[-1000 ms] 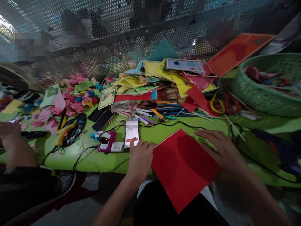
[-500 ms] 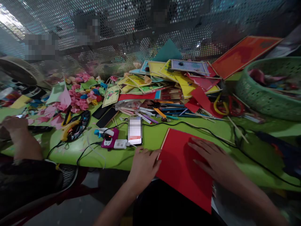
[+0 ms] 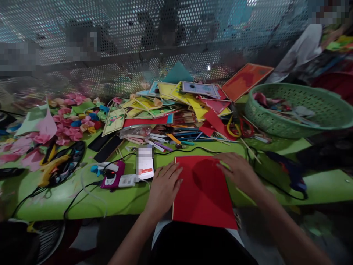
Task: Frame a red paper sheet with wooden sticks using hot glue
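The right hand covers the far right corner of the red sheet; the phone is blurred at its top

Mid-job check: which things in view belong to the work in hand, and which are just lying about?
Seem to belong to the work:
- red sheet, left hand at its left edge, right hand by its far right corner

Apparently just lying about:
- lit phone
- purple power socket
- pink paper flowers
- dark blue glue gun
- green basket
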{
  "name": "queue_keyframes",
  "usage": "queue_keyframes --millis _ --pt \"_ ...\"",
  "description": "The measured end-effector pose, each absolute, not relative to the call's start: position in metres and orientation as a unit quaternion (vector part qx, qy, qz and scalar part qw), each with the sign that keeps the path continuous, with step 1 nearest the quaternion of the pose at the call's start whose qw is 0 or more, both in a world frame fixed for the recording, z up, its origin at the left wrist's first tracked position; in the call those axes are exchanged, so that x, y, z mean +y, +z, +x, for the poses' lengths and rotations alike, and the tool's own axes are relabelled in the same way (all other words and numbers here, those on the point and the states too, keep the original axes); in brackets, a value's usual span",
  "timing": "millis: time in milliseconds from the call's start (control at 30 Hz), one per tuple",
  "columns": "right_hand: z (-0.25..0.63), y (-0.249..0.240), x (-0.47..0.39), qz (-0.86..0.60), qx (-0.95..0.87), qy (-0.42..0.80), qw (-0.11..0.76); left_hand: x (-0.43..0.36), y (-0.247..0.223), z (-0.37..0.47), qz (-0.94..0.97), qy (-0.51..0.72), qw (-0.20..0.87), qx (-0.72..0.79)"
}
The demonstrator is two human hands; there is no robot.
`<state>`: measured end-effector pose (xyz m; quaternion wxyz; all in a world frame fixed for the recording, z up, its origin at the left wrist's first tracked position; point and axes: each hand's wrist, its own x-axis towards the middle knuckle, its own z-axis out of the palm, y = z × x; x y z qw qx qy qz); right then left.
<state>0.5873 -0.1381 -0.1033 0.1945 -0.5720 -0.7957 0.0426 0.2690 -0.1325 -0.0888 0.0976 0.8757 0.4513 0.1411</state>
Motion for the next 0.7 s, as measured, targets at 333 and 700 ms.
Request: queue_keyframes --millis 333,700 --pt "0.647 -0.09 -0.124 -0.674 -0.738 -0.035 0.002 -0.128 -0.098 0.272 0.875 0.116 0.085 0.461" --pt "0.647 -0.092 -0.116 -0.657 -0.751 -0.066 0.0 -0.129 -0.099 0.268 0.871 0.113 0.081 0.471"
